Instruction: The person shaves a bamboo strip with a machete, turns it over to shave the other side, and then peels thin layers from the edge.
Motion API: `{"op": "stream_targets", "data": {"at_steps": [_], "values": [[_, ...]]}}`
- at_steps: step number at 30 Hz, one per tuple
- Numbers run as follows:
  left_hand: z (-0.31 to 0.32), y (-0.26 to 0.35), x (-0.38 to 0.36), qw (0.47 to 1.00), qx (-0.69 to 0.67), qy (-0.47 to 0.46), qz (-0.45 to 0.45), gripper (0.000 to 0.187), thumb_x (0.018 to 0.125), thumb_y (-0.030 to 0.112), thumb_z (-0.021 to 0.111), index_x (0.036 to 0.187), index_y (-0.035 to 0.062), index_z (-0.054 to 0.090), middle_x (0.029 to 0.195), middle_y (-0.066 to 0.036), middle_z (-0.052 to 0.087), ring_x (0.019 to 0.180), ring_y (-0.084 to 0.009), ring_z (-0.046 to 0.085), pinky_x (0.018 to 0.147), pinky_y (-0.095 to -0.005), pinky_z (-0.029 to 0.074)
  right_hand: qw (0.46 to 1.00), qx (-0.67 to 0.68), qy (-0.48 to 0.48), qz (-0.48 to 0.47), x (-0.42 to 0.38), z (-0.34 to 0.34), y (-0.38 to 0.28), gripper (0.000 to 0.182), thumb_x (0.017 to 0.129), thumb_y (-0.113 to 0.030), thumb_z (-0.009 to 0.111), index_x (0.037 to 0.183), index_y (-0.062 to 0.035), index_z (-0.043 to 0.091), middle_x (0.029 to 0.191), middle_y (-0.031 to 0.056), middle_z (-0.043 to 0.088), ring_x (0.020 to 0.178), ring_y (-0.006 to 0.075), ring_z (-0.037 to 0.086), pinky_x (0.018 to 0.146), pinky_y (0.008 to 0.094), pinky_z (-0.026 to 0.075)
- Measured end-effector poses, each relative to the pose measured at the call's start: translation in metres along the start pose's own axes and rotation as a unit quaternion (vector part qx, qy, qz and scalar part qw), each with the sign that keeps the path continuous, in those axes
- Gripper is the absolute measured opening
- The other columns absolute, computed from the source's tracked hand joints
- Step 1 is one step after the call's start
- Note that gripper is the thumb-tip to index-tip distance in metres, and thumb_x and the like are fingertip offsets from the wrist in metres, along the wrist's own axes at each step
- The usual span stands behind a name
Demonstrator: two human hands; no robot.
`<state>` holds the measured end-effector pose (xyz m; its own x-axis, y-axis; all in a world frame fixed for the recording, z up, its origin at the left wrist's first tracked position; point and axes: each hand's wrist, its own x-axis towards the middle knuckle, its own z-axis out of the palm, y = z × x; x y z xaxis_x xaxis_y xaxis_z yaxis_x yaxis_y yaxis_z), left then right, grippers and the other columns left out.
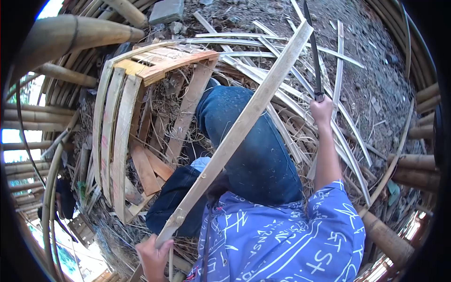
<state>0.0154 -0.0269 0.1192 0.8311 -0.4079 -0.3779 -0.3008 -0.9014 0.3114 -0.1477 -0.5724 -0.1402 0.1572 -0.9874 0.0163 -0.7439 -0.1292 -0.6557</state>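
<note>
My left hand point(154, 256) is closed round the lower end of a long split bamboo strip point(239, 129), which slants up across my legs to the upper right. In my right hand point(322, 112) is the dark handle of a long machete point(314, 51), its blade pointing up and away from me. The machete blade is beside the strip's far end; whether they touch cannot be told. Under the strip are my knees in blue trousers.
A slatted wooden crate point(123, 136) stands left of my legs, with wood pieces and shavings about it. Split strips point(339, 70) lie crossed on the ground ahead and right. Bamboo poles point(80, 33) line both sides. A grey block point(166, 11) is at the top.
</note>
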Motion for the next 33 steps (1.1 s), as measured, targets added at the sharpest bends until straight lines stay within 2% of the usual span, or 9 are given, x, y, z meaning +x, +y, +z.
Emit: {"op": "stream_targets", "data": {"at_steps": [1,5,6,8,10,12,15,27,33], "values": [[-0.01,0.011,0.008,1.0,0.004,-0.008,0.017,0.013,0.074,0.006,0.068,0.077,-0.0062,0.064,0.055,-0.008,0.059,0.05,-0.0143,0.058,0.049,-0.0301,0.044,0.998,0.054,0.014,-0.005,-0.013,-0.008,-0.007,0.016,0.072,-0.012,0.064,0.068,0.001,0.057,0.059,0.0145,0.059,0.053,0.0266,0.057,0.053,0.0375,0.042],[-0.018,0.049,0.029,0.995,0.048,-0.018,0.084,0.017,0.078,0.011,0.071,0.085,-0.0036,0.065,0.056,-0.009,0.06,0.05,-0.0149,0.059,0.047,-0.0309,0.043,0.986,0.13,0.085,-0.058,-0.051,-0.041,-0.047,0.012,0.072,-0.004,0.061,0.067,-0.0005,0.051,0.053,0.0065,0.046,0.05,0.0112,0.046,0.05,0.0301,0.038],[-0.015,0.062,0.032,0.994,0.051,-0.019,0.09,0.017,0.078,0.011,0.071,0.085,-0.0036,0.065,0.056,-0.009,0.06,0.05,-0.0149,0.059,0.047,-0.0309,0.043,0.986,0.131,0.091,-0.054,-0.057,-0.05,-0.059,0.012,0.072,-0.004,0.061,0.067,-0.0005,0.051,0.053,0.0065,0.046,0.05,0.0112,0.046,0.05,0.0301,0.038],[-0.009,0.087,0.035,0.998,-0.044,-0.029,0.037,0.034,0.084,0.023,0.071,0.07,-0.0033,0.054,0.052,-0.019,0.049,0.046,-0.0373,0.05,0.045,-0.0381,0.038,0.975,0.173,0.067,-0.121,-0.068,-0.067,-0.083,0.008,0.072,-0.001,0.06,0.07,-0.0009,0.052,0.053,0.0064,0.047,0.049,0.0124,0.047,0.049,0.029,0.038],[-0.003,0.091,0.043,0.995,-0.072,-0.07,-0.003,0.03,0.087,0.02,0.068,0.074,-0.0033,0.055,0.054,-0.019,0.053,0.048,-0.0375,0.055,0.045,-0.0384,0.04,0.962,0.172,0.041,-0.209,-0.08,-0.075,-0.105,0.009,0.069,0.003,0.059,0.073,-0.0023,0.054,0.056,0.0103,0.051,0.048,0.0218,0.055,0.049,0.0322,0.042],[0.0,0.1,0.052,0.992,0.003,-0.096,0.087,0.026,0.088,0.019,0.066,0.078,-0.0033,0.057,0.056,-0.02,0.055,0.053,-0.039,0.059,0.047,-0.0394,0.043,0.947,0.172,0.004,-0.272,-0.093,-0.077,-0.124,0.01,0.07,0.002,0.062,0.074,-0.0028,0.054,0.058,0.0102,0.05,0.05,0.0226,0.053,0.051,0.0318,0.042],[0.012,0.137,0.066,0.985,-0.039,-0.028,0.163,0.025,0.09,0.02,0.064,0.083,-0.0034,0.058,0.058,-0.021,0.054,0.056,-0.041,0.057,0.05,-0.0403,0.043,0.937,0.119,-0.019,-0.328,-0.11,-0.081,-0.15,0.012,0.066,-0.001,0.064,0.075,-0.0037,0.057,0.066,0.0158,0.059,0.063,0.0342,0.063,0.054,0.0378,0.048],[0.042,0.196,0.128,0.965,-0.147,-0.108,0.19,0.036,0.093,0.028,0.056,0.084,-0.0059,0.06,0.063,-0.023,0.057,0.062,-0.041,0.059,0.058,-0.0436,0.043,0.934,0.081,-0.08,-0.338,-0.109,-0.08,-0.172,0.015,0.064,-0.009,0.06,0.076,-0.0035,0.054,0.062,0.0177,0.059,0.061,0.0373,0.062,0.057,0.0459,0.049],[0.049,0.208,0.128,0.965,-0.129,-0.054,0.223,0.038,0.093,0.03,0.058,0.081,-0.0062,0.058,0.063,-0.025,0.057,0.065,-0.0426,0.061,0.058,-0.0458,0.044,0.936,0.005,-0.125,-0.328,-0.098,-0.072,-0.172,0.027,0.061,-0.014,0.069,0.081,-0.0039,0.056,0.067,0.0168,0.062,0.068,0.0351,0.065,0.063,0.0444,0.052]]}}
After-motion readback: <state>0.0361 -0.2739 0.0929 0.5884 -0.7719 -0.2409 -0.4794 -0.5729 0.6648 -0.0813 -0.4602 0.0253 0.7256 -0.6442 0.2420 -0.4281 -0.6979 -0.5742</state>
